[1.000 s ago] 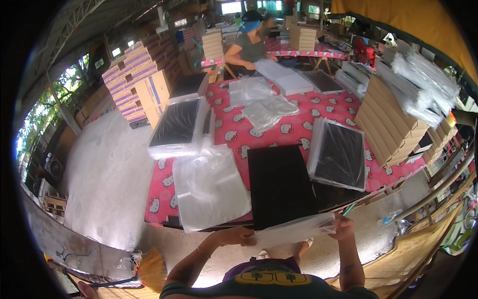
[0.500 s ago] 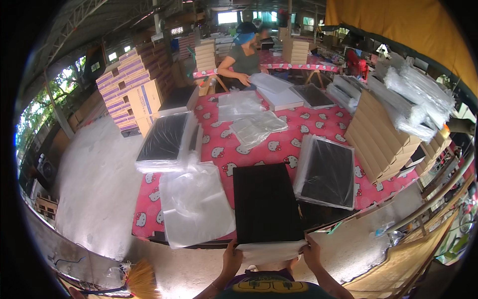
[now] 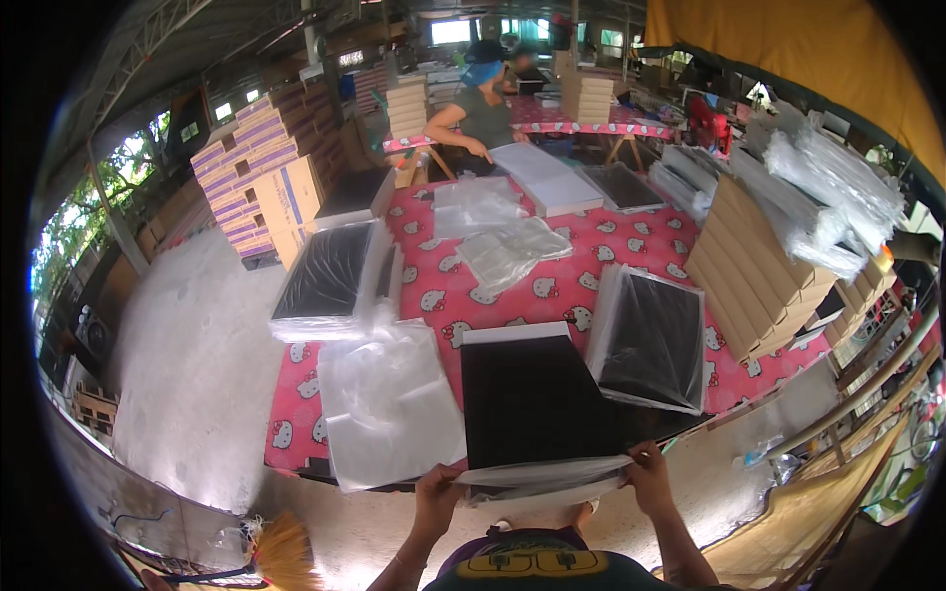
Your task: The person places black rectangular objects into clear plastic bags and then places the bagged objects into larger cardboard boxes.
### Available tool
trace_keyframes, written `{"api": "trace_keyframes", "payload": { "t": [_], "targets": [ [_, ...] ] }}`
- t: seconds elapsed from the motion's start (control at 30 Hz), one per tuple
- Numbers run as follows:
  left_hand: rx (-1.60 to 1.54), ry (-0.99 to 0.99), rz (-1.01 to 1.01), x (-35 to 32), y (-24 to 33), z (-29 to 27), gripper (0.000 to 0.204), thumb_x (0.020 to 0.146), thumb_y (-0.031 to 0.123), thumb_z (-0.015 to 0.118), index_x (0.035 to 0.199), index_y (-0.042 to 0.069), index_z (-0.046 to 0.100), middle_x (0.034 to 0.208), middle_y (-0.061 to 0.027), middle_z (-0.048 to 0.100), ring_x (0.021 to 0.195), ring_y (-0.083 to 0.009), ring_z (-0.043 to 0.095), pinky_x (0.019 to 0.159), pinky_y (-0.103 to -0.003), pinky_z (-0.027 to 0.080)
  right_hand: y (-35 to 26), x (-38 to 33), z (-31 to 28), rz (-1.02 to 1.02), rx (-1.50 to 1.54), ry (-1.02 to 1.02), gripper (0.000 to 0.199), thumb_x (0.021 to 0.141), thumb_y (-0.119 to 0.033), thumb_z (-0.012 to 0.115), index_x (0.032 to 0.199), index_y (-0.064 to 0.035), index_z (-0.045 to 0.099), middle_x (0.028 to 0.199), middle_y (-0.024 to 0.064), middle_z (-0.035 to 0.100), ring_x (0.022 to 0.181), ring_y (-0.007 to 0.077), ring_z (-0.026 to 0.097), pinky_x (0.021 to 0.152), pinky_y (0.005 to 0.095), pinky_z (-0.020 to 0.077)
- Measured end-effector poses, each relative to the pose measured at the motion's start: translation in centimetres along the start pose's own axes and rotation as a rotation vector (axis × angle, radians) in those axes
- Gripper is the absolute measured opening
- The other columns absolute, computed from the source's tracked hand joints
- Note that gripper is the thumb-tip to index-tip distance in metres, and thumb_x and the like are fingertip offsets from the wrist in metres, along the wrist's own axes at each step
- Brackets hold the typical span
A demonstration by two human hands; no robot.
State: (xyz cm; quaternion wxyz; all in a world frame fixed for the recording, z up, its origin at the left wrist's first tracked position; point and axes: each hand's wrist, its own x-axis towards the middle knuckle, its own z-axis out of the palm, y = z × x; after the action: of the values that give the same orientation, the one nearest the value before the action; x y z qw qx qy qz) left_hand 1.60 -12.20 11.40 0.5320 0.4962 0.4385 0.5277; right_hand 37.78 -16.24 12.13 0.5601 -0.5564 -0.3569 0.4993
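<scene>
A flat black panel [image 3: 522,404] lies at the near edge of the pink table, with a white strip [image 3: 514,334] at its far end. Clear plastic [image 3: 547,479], stretched in a band, spans the panel's near end and hangs past the table edge. My left hand [image 3: 438,492] pinches one corner of this plastic. At the other corner, my right hand [image 3: 647,475] grips it too. Left of the panel lies a pile of clear plastic bags [image 3: 389,409]. To its right rests a stack of plastic-wrapped black panels [image 3: 650,340].
More wrapped panels [image 3: 330,281] are stacked at the table's left, and loose plastic bags [image 3: 514,251] lie mid-table. Folded brown cartons [image 3: 754,271] stand on the right. Across the table a person [image 3: 483,113] touches a white panel [image 3: 547,177]. A broom [image 3: 284,554] is at lower left.
My hands have moved apart, spreading the plastic wider. A white strip now shows at the black panel's far end. The person opposite has shifted the white panel's top sheet.
</scene>
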Motion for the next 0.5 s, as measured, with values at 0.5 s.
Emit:
{"api": "trace_keyframes", "payload": {
  "t": [0.5],
  "targets": [
    [-0.98,-0.139,0.057,11.4,10.0,0.4,0.033,0.09,0.009,0.056,0.122,0.003,0.051,0.12,-0.009,0.058,0.108,-0.0234,0.058,0.1,-0.04,0.042,-9.8,6.2,7.4,-0.226,0.767,-0.333,0.028,0.091,-0.008,0.056,0.119,-0.0054,0.057,0.116,0.0079,0.063,0.111,0.0201,0.058,0.099,0.0369,0.0427]
  ]
}}
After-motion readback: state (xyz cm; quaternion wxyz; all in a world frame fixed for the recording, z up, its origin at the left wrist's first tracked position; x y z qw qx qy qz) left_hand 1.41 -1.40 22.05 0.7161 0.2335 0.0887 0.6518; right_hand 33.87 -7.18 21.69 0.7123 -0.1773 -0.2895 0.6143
